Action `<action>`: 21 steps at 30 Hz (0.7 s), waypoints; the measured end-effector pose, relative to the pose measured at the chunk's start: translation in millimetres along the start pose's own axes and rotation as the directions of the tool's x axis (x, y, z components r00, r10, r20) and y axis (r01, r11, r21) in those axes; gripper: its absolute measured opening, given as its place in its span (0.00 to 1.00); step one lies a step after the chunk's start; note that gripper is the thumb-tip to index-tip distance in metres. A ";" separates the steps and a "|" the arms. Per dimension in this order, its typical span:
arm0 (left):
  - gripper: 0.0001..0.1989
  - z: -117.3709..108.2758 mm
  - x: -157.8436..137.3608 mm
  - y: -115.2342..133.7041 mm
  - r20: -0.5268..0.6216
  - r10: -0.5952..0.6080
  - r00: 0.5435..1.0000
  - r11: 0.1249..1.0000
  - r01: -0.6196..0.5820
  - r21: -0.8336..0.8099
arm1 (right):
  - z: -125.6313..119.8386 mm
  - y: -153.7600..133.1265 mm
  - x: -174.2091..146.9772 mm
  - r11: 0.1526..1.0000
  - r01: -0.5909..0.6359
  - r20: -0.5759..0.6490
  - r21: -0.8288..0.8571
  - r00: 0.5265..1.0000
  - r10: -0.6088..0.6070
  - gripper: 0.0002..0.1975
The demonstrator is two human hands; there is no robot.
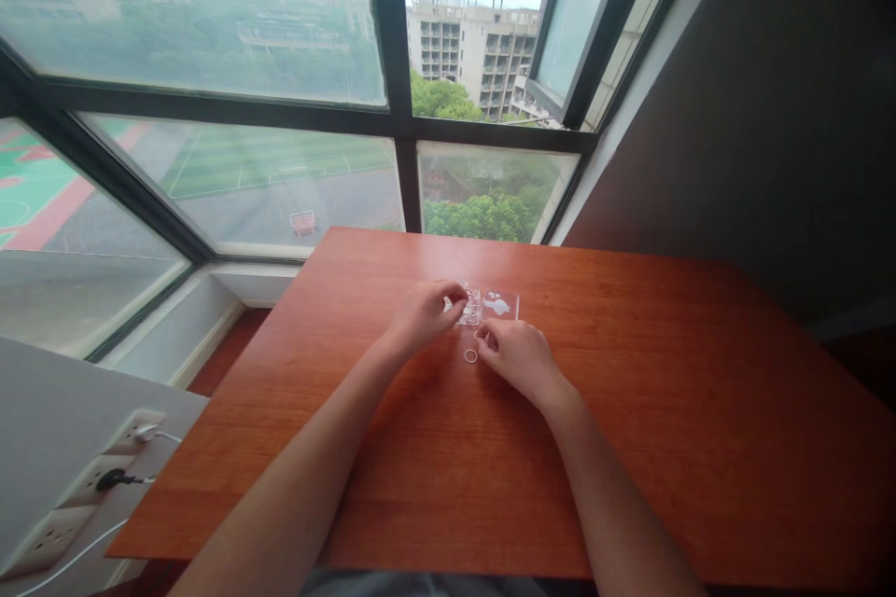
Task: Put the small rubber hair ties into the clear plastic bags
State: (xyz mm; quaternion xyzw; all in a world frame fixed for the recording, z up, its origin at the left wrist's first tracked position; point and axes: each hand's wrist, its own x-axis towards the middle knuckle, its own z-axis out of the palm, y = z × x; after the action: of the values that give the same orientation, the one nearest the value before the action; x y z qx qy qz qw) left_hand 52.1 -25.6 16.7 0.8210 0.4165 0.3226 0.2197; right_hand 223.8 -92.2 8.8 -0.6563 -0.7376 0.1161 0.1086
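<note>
A small clear plastic case lies flat near the middle of the table. Its left half (473, 310) has white pieces in it, and its right half (509, 306) bears a white printed figure. My left hand (428, 310) is curled over the left edge of the case, thumb and forefinger pinched; whatever lies between them is too small to make out. Just below the case, my right hand (519, 353) pinches what looks like a small white ring (477, 336). Another white ring (470, 356) rests on the wood beside my right fingertips.
The reddish-brown wooden table (672, 410) reaches up to dark-framed windows (238, 107), with one pane (584, 0) swung outward at upper right. Wall sockets (91, 480) with plugs and white cables are at lower left, beyond the table's left edge.
</note>
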 end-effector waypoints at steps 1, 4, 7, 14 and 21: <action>0.06 -0.3 0.2 1.0 0.007 -0.006 1.000 1.000 0.006 -0.004 | -0.4 0.1 0.2 1.000 0.001 -0.038 0.025 0.999 0.000 0.07; 0.08 -1.6 1.0 5.4 0.040 -0.028 0.999 0.998 0.030 -0.052 | -1.6 0.7 -0.1 0.993 0.025 -0.167 0.115 0.986 -0.006 0.07; 0.11 -2.9 1.9 9.7 0.081 -0.058 0.995 0.987 0.069 -0.147 | -1.5 1.7 -0.9 0.978 0.081 -0.289 0.193 0.957 -0.023 0.07; 0.15 0.3 1.4 10.7 0.245 -0.083 0.966 0.904 0.177 -0.390 | 1.1 3.5 -0.9 0.971 0.113 -0.372 0.212 0.928 -0.027 0.08; 0.11 3.5 1.6 13.0 0.184 -0.110 0.977 0.907 0.174 -0.384 | -0.7 2.3 -1.5 0.971 0.118 -0.380 0.208 0.924 -0.031 0.09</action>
State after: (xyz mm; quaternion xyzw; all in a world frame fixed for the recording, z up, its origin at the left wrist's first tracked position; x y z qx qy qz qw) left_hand 62.4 -31.8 23.0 0.7495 0.3821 0.3177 0.4374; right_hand 226.4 -93.4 8.7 -0.6209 -0.7098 0.0680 0.3258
